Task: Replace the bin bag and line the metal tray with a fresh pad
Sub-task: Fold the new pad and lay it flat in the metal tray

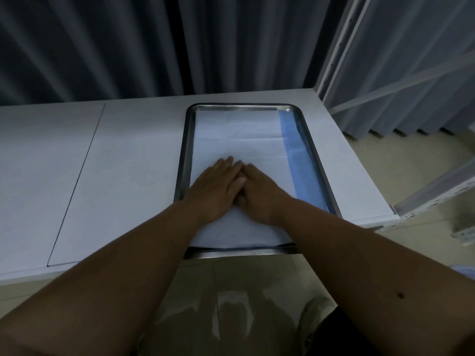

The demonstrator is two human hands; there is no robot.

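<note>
Both palms lie flat on the white pad [239,140] inside the metal tray [185,147], left hand [217,187] overlapping the right hand [261,192] at the fingertips, fingers straight, gripping nothing. The tray sits at the desk's [77,155] three o'clock end, its six o'clock rim overhanging the edge.

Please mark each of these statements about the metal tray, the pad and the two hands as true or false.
1. Both hands, left hand and right hand, lie flat on the white absorbent pad. True.
2. The rectangular stainless-steel tray is bare. False: the pad lies in it.
3. The pad's blue edge strip runs along the tray's right side. True.
4. The tray stands on the floor. False: it rests on the white tabletop.
5. The right hand grips a bin bag. False: no bag shows.
</note>
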